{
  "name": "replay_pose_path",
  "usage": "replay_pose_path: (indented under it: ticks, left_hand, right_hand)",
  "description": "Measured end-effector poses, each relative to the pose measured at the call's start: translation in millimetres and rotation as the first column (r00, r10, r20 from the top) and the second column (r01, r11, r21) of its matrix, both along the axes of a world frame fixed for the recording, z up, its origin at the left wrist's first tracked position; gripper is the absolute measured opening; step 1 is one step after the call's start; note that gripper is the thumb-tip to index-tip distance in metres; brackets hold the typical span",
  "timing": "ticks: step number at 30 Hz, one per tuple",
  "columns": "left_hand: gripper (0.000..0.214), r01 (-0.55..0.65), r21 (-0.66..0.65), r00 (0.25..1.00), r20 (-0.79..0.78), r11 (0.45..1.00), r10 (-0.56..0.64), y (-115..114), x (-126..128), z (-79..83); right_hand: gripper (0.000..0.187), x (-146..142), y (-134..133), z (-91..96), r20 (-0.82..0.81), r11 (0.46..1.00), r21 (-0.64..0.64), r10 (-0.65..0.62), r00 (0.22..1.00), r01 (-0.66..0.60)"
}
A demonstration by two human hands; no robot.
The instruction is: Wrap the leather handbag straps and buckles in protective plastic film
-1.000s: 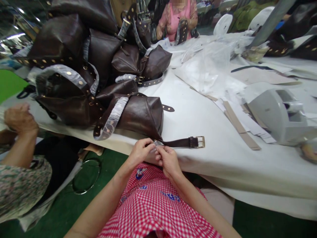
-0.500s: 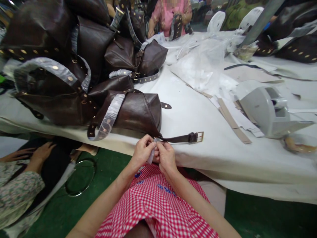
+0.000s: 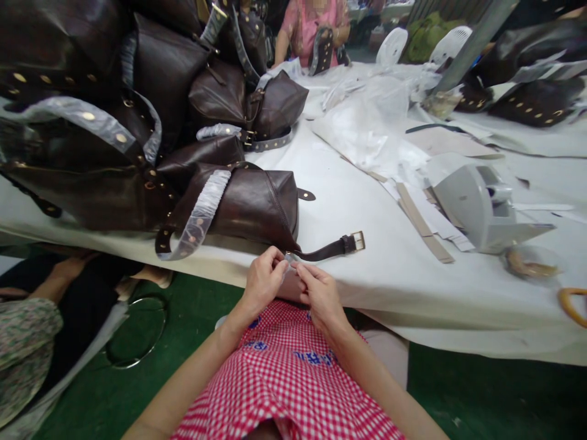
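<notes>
At the table's front edge, my left hand [image 3: 265, 280] is closed in a pinch on a small piece of clear plastic film [image 3: 289, 258] by a metal fitting. My right hand [image 3: 321, 294] pinches at the film's other side with thumb and forefinger, the remaining fingers loosely curled. The exact grip between the fingertips is too small to make out. Just beyond my hands lies a dark brown leather bag [image 3: 257, 205] on its side. From its near corner a leather strap [image 3: 321, 251] runs right, ending in a metal buckle [image 3: 358, 241]. A plastic-wrapped handle [image 3: 202, 211] arches over the bag.
More brown bags [image 3: 169, 79] are piled at the left. Plastic sheets [image 3: 367, 116], card strips [image 3: 422, 223] and a grey tape dispenser [image 3: 481, 205] lie to the right. Across the table a person in pink [image 3: 312, 33] holds a studded piece; another person's arm [image 3: 50, 287] is at left.
My right hand has drawn slightly right, away from my left. The dangling plastic strip between my hands no longer shows. The strap now bends upward, its buckle shifted left. The view has moved a little.
</notes>
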State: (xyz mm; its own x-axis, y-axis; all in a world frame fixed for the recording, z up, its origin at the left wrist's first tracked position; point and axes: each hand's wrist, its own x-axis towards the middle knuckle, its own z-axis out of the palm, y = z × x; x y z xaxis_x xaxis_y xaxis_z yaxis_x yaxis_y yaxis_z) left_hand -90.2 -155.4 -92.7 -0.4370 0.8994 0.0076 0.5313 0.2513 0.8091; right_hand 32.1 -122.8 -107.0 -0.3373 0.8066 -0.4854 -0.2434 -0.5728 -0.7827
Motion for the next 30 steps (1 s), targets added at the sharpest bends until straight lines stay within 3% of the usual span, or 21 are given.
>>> replay_pose_path:
  ticks: [4, 7, 10, 13, 15, 21, 25, 28, 30]
  left_hand:
    - [0.008, -0.009, 0.008, 1.000, -0.029, 1.000, 0.009, -2.2, 2.3, 0.9]
    - [0.010, 0.002, 0.031, 1.000, -0.021, 1.000, -0.001, -2.8, 0.7, -2.1]
    - [0.013, 0.002, 0.046, 1.000, 0.023, 0.999, -0.003, -2.7, -1.6, -4.5]
    - [0.014, 0.004, 0.057, 0.998, 0.055, 0.998, -0.007, -2.7, -3.2, -4.6]
    - [0.014, 0.016, 0.077, 0.999, 0.047, 0.997, -0.019, -3.1, -3.5, -4.0]
    - [0.015, 0.016, 0.138, 0.999, 0.032, 0.990, -0.021, -3.7, -2.0, -2.9]
    - [0.012, -0.021, 0.111, 0.996, 0.091, 0.994, 0.011, -2.7, -3.1, -2.9]
    - [0.006, -0.044, 0.100, 0.980, 0.195, 0.994, 0.023, -0.7, -6.2, -6.6]
    - [0.010, -0.077, 0.076, 0.953, 0.300, 0.994, 0.051, 1.0, -8.6, -10.4]
  right_hand:
    - [0.037, -4.0, 2.2, 3.4, -0.032, 0.998, -0.049, 0.035, 0.999, -0.037]
    - [0.028, -6.1, 4.8, 4.9, -0.173, 0.980, -0.196, 0.011, 0.985, -0.045]
    - [0.019, -7.9, 8.6, 2.7, -0.360, 0.911, -0.392, -0.020, 0.933, -0.132]
    - [0.013, -11.6, 12.3, -3.3, -0.443, 0.838, -0.504, -0.043, 0.895, -0.210]
    - [0.015, -15.0, 13.8, -7.1, -0.434, 0.837, -0.506, -0.041, 0.900, -0.206]
    - [0.029, -25.5, 10.7, -10.5, -0.319, 0.919, -0.389, -0.076, 0.945, -0.058]
    - [0.033, -27.5, 8.0, -10.8, -0.347, 0.944, -0.327, -0.066, 0.936, -0.054]
    - [0.032, -24.4, 12.6, -12.3, -0.396, 0.919, -0.374, -0.040, 0.917, -0.122]
    - [0.028, -20.8, 18.4, -14.0, -0.480, 0.865, -0.442, -0.004, 0.877, -0.238]
